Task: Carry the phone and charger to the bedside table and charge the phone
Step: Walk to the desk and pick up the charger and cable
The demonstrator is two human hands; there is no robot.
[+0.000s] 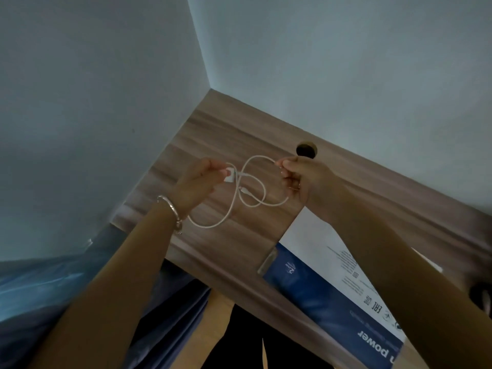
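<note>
Head view: charger (230,176) half-hidden by hands (197,182).

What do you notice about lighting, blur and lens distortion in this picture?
Head view: dim, bluish light, no glare; wide-angle lens bends the table edge; print on the box is smeared; the left hand on the charger plug and the right hand on the white cable look soft.
</note>
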